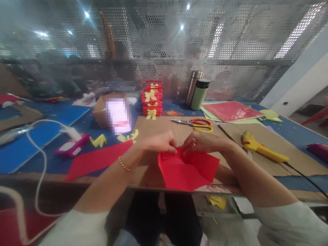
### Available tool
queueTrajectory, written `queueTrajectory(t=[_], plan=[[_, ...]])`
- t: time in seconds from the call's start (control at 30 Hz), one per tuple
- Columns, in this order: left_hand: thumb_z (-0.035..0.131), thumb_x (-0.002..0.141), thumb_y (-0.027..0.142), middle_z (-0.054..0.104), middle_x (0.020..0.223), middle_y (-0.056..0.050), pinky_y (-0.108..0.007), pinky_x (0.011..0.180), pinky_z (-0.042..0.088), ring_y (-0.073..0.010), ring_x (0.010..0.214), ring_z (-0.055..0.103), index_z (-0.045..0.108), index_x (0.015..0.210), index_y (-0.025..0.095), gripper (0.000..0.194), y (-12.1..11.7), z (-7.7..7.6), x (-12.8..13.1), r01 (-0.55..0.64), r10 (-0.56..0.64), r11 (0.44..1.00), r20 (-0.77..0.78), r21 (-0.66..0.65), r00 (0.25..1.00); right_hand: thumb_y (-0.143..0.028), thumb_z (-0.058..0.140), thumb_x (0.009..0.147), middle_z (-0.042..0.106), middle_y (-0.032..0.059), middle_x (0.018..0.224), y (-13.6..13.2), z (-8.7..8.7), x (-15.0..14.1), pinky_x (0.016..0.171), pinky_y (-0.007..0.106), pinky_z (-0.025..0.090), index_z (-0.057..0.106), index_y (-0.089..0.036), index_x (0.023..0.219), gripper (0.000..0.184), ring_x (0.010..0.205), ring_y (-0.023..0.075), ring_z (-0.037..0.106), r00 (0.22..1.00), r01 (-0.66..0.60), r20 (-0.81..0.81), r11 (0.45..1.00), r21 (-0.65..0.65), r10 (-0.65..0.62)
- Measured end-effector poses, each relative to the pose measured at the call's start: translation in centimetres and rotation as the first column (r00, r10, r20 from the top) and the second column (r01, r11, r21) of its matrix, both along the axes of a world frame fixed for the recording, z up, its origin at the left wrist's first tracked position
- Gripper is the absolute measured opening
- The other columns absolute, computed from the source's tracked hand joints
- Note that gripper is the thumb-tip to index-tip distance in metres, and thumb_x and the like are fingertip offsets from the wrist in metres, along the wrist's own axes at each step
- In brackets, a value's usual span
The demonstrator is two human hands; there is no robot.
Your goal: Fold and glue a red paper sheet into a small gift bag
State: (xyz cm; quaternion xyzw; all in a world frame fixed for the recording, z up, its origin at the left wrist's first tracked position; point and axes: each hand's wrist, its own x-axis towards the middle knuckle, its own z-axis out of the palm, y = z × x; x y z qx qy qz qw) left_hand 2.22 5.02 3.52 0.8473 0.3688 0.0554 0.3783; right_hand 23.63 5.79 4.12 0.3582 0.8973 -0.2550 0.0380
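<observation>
Both hands grip the far edge of a folded sheet of red paper [183, 172] at the front of the cardboard-covered table. My left hand [165, 140] pinches it on the left, a beaded bracelet on that wrist. Close beside it, my right hand [196, 141] is closed on the same edge, thumb pressed to the paper. The sheet has creased side flaps standing up on the right. Just beyond the hands lie scissors [196, 123] with red and yellow handles. Another red sheet [99, 159] lies left of my left forearm.
Red boxes with yellow bows [152, 107] are stacked at the back. A yellow glue gun [263, 148] with a black cord rests on cardboard at right. A green bottle [200, 95] and steel flask [190, 89] stand behind. A phone [118, 116] leans on a brown box [100, 114].
</observation>
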Motion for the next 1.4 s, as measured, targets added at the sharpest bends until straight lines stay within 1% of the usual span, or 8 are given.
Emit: queueTrajectory(t=[0.17,0.37,0.5,0.67,0.87,1.03,1.17,1.4], plan=[[0.061,0.074,0.032,0.039,0.05,0.004,-0.024,0.046,0.023,-0.009,0.048,0.036,0.054,0.052,0.016,0.028,0.4,0.1,0.1,0.039,-0.039,0.999,-0.012,-0.008,0.999,-0.042,0.062,0.083,0.061,0.0014,0.063,0.0,-0.1,0.0,0.055,0.025,0.029,0.081,-0.013,0.084,0.034,0.059,0.0115,0.045,0.999,0.005,-0.034,1.0,0.008,-0.005],[0.06,0.075,0.029,0.046,0.051,0.003,-0.023,0.046,0.027,-0.0097,0.049,0.041,0.061,0.058,0.015,0.022,0.3,0.4,0.2,0.099,-0.099,0.995,-0.007,-0.003,0.995,-0.045,0.064,0.081,0.06,0.0002,0.061,-0.2,0.2,0.0,0.055,0.026,0.029,0.078,-0.013,0.078,0.035,0.059,0.0112,0.043,1.0,0.028,-0.013,0.999,-0.045,-0.028],[0.061,0.074,0.028,0.047,0.051,0.003,-0.022,0.045,0.027,-0.0096,0.049,0.041,0.061,0.056,0.015,0.023,0.2,0.7,0.2,0.076,-0.076,0.997,-0.028,-0.006,0.997,-0.044,0.065,0.08,0.059,-0.0013,0.06,-0.1,0.2,0.1,0.055,0.026,0.027,0.076,-0.014,0.074,0.032,0.058,0.0105,0.041,1.0,0.028,-0.011,0.999,-0.04,-0.029],[0.061,0.075,0.028,0.047,0.052,0.003,-0.022,0.045,0.027,-0.0088,0.049,0.039,0.063,0.057,0.014,0.023,0.1,0.7,0.2,0.102,-0.102,0.994,0.0,-0.033,0.995,-0.042,0.064,0.082,0.05,-0.0036,0.056,0.0,0.1,0.2,0.054,0.025,0.025,0.07,-0.014,0.065,0.033,0.056,0.0091,0.038,0.997,-0.061,-0.058,0.998,-0.035,0.058],[0.061,0.075,0.027,0.047,0.052,0.003,-0.021,0.045,0.028,-0.0088,0.049,0.041,0.062,0.057,0.014,0.023,0.2,0.3,0.2,0.103,-0.103,0.993,0.009,-0.064,0.995,-0.046,0.064,0.084,0.061,0.0008,0.062,-0.1,0.2,0.4,0.055,0.026,0.029,0.08,-0.012,0.079,0.037,0.058,0.0108,0.043,0.999,-0.016,-0.042,0.997,-0.071,0.013],[0.062,0.076,0.028,0.042,0.051,0.004,-0.021,0.044,0.026,-0.0076,0.048,0.037,0.058,0.054,0.015,0.026,0.1,-0.3,0.5,0.12,-0.118,0.989,0.024,-0.081,0.993,-0.045,0.063,0.085,0.064,0.0005,0.065,-0.2,0.1,0.1,0.058,0.025,0.034,0.082,-0.015,0.089,0.036,0.06,0.0114,0.046,0.994,-0.075,-0.082,0.993,-0.093,0.068],[0.061,0.076,0.026,0.04,0.051,0.005,-0.021,0.043,0.023,-0.007,0.048,0.035,0.054,0.052,0.015,0.027,0.0,-0.4,0.5,0.132,-0.13,0.987,0.026,-0.089,0.991,-0.035,0.062,0.084,0.063,-0.0002,0.065,-0.1,-0.2,-0.1,0.057,0.025,0.033,0.081,-0.015,0.085,0.027,0.06,0.0111,0.046,0.99,-0.122,-0.086,0.99,-0.077,0.115],[0.063,0.075,0.026,0.042,0.05,0.004,-0.021,0.045,0.026,-0.0072,0.048,0.036,0.059,0.053,0.015,0.025,0.2,-0.3,0.4,0.176,-0.169,0.979,0.075,-0.105,0.983,-0.037,0.062,0.085,0.063,0.0005,0.064,0.2,-0.3,-0.1,0.057,0.025,0.032,0.079,-0.012,0.081,0.03,0.06,0.0107,0.046,0.978,-0.175,-0.124,0.983,-0.049,0.168]])
